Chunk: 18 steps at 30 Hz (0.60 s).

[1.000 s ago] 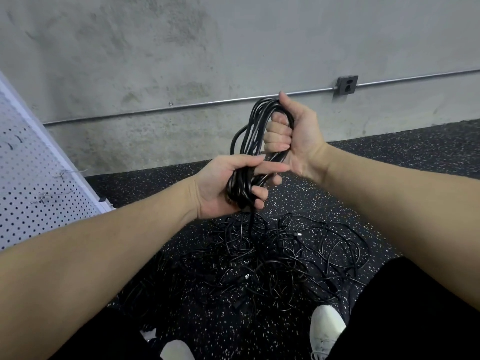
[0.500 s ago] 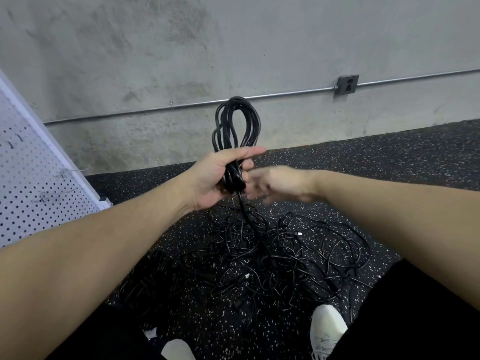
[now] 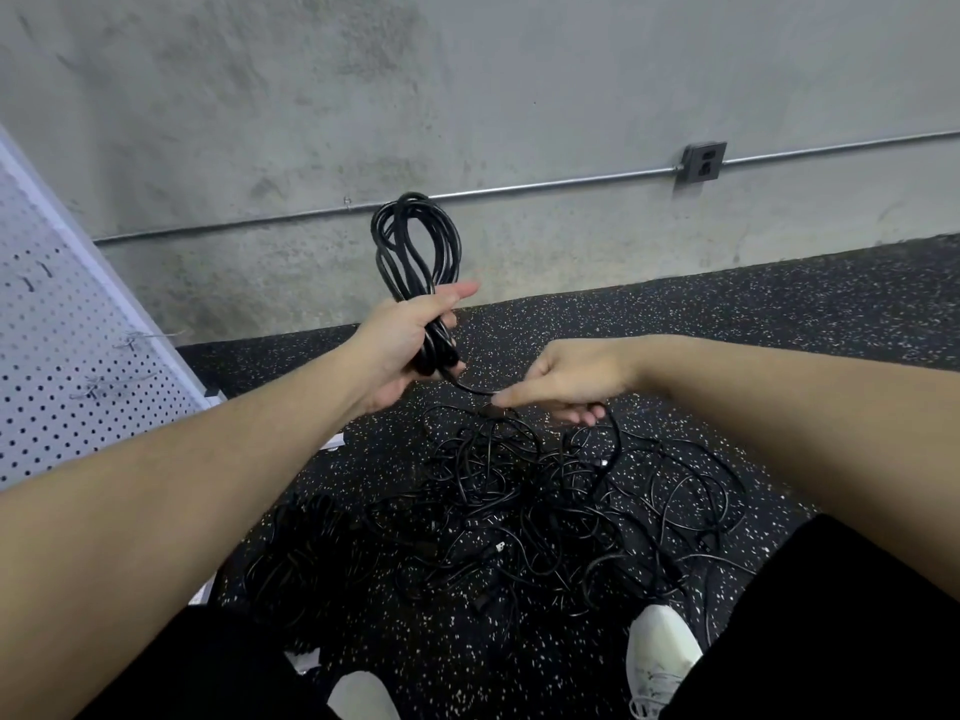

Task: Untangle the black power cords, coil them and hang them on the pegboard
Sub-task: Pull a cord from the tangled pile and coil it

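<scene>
Left hand grips the coiled cord upright above the floor tangle, whereas the right hand, removed from the loops, now pinches the trailing tail, so another wrap is judged pending.

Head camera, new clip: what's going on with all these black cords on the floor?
A person is coiling one black power cord out of a tangle. The left hand grips a coiled bundle held upright, while the right hand pinches the cord's loose tail running down from it. The tangled pile lies on the speckled floor by the white shoes. The pegboard at left has hooks; no cord hangs on the visible part.
</scene>
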### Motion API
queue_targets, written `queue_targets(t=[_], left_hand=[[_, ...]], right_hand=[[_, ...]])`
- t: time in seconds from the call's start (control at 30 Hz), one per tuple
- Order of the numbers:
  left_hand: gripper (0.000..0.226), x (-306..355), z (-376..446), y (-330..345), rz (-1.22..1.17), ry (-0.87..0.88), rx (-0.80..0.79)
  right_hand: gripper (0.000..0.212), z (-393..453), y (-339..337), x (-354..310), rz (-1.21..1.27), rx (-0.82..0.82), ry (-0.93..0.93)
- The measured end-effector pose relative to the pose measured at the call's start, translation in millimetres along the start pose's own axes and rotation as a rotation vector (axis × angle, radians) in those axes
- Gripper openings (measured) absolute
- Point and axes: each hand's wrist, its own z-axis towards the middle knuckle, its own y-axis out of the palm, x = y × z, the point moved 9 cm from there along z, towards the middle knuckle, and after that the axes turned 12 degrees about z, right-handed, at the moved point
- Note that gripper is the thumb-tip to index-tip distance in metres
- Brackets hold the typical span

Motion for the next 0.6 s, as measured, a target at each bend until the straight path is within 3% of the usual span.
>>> queue_targets(t=[0.1,0.33,0.5,0.6], left_hand=[[0.029,2,1,-1,0.066,-0.003,0.024],[0.029,-9,7,-7,0.261,-0.043,0.084],[0.034,-1,3,1,0.453,-0.011,0.081],[0.036,6,1,10,0.566,0.030,0.086]], right_hand=[[0.057,-2,-19,8,-0.008,0.107,0.000],[0.022,-6,-30,5,0.369,0.103,-0.111],[0.037,-8,-45,3,0.377,0.291,-0.061],[0.035,-7,-45,-5,0.585,0.274,-0.077]])
